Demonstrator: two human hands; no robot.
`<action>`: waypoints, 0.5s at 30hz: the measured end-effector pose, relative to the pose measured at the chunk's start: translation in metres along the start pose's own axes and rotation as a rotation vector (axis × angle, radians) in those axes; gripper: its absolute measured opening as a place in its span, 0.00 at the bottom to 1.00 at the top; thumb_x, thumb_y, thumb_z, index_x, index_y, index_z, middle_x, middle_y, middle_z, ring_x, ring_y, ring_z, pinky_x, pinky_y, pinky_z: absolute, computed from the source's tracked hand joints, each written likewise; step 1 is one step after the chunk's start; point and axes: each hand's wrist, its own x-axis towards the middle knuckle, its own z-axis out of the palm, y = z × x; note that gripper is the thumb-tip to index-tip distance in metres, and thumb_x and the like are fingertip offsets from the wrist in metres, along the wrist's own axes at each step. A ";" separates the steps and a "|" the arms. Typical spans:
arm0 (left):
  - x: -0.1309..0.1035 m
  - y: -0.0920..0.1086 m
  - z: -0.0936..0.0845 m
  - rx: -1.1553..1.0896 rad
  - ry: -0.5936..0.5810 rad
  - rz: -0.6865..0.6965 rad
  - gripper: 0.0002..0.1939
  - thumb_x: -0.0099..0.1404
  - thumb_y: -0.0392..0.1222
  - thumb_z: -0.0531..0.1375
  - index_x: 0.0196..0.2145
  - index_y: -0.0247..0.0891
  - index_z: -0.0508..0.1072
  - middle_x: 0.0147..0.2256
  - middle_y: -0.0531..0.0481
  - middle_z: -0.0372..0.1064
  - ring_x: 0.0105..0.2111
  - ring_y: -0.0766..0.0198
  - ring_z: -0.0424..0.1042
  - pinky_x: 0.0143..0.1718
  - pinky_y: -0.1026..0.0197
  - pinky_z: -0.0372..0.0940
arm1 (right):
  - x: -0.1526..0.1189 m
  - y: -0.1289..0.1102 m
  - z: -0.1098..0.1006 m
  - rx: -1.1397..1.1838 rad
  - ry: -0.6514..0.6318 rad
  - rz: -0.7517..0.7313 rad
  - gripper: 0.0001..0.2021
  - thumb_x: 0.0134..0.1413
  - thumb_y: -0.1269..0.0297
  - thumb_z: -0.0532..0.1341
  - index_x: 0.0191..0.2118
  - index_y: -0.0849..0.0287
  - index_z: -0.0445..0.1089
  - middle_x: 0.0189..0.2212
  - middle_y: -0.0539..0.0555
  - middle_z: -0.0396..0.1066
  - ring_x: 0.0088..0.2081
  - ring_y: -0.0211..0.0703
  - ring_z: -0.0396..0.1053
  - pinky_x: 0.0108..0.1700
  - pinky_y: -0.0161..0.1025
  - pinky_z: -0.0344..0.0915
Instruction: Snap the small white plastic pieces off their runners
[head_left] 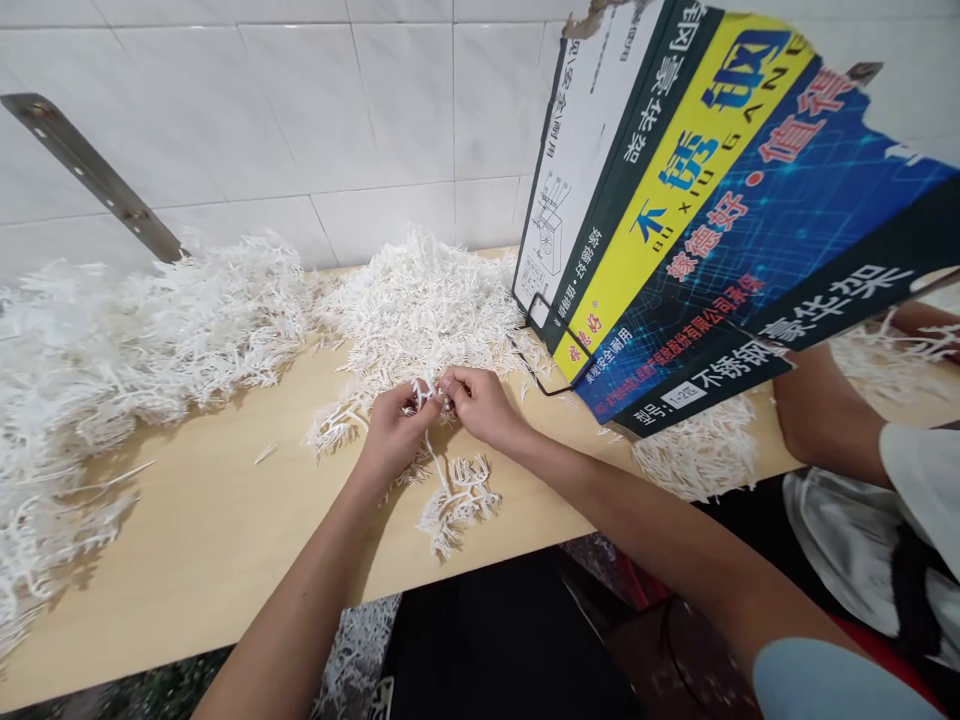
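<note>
My left hand (397, 425) is closed, its fingers pinching a white branched plastic piece (424, 395). Right beside it, my right hand (480, 403) is closed on the same white cluster, fingertips almost touching those of the left. A thin white stem hangs below the hands and leads to a branched white piece (459, 500) lying on the wooden table (225, 500). Just behind the hands rises a heap of small white plastic bits (420, 290). More white pieces (337, 425) lie left of my left hand.
A large heap of white branched pieces (150, 330) covers the table's left side. At right, a printed cardboard panel (697, 200) stands upright by a black wire frame (551, 385). Beyond it, another person's arm (832, 400) rests near more white bits (697, 450). A tiled wall (405, 110) closes the back.
</note>
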 end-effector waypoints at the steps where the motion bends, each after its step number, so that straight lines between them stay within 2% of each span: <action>1: -0.001 0.000 -0.001 -0.005 -0.014 -0.001 0.17 0.64 0.49 0.63 0.23 0.38 0.67 0.22 0.55 0.60 0.25 0.67 0.58 0.28 0.63 0.53 | 0.003 0.004 -0.003 0.038 0.050 0.022 0.16 0.66 0.58 0.57 0.27 0.57 0.67 0.22 0.49 0.66 0.24 0.38 0.63 0.28 0.35 0.57; 3: -0.004 0.001 -0.002 -0.012 -0.033 -0.004 0.18 0.64 0.49 0.63 0.22 0.38 0.67 0.21 0.55 0.59 0.24 0.67 0.58 0.27 0.63 0.53 | 0.012 0.011 -0.014 0.123 0.156 0.071 0.17 0.67 0.54 0.56 0.28 0.56 0.66 0.23 0.49 0.66 0.22 0.37 0.60 0.26 0.35 0.57; 5: -0.005 0.001 -0.002 -0.026 -0.009 -0.013 0.20 0.65 0.51 0.64 0.21 0.38 0.66 0.21 0.55 0.58 0.24 0.67 0.57 0.27 0.62 0.53 | 0.019 0.014 -0.026 0.130 0.210 0.063 0.18 0.68 0.50 0.56 0.32 0.56 0.68 0.25 0.50 0.69 0.21 0.37 0.60 0.24 0.35 0.57; 8: -0.003 0.000 0.000 -0.082 0.079 -0.045 0.21 0.64 0.54 0.65 0.23 0.38 0.67 0.21 0.55 0.59 0.24 0.67 0.58 0.27 0.62 0.55 | 0.021 0.008 -0.040 -0.033 0.224 -0.086 0.14 0.67 0.51 0.60 0.44 0.57 0.74 0.38 0.55 0.77 0.32 0.42 0.70 0.31 0.36 0.64; 11: -0.001 -0.001 0.001 -0.138 0.136 -0.089 0.20 0.64 0.55 0.66 0.24 0.38 0.69 0.21 0.55 0.60 0.23 0.67 0.59 0.26 0.63 0.54 | 0.013 -0.006 -0.038 -0.158 0.149 -0.237 0.16 0.70 0.53 0.58 0.54 0.55 0.74 0.54 0.58 0.76 0.49 0.47 0.73 0.44 0.39 0.69; 13: -0.001 -0.001 0.001 -0.148 0.147 -0.100 0.21 0.64 0.55 0.67 0.24 0.38 0.69 0.20 0.55 0.59 0.22 0.68 0.58 0.24 0.64 0.54 | 0.007 -0.013 -0.029 -0.182 0.014 -0.270 0.17 0.71 0.52 0.58 0.54 0.55 0.75 0.54 0.58 0.76 0.52 0.48 0.73 0.47 0.40 0.69; 15: -0.001 -0.002 0.001 -0.155 0.144 -0.105 0.20 0.64 0.55 0.66 0.25 0.38 0.70 0.20 0.56 0.60 0.22 0.68 0.59 0.23 0.65 0.53 | 0.002 -0.015 -0.019 -0.176 -0.115 -0.258 0.17 0.69 0.50 0.60 0.50 0.56 0.78 0.49 0.57 0.79 0.48 0.46 0.75 0.46 0.39 0.68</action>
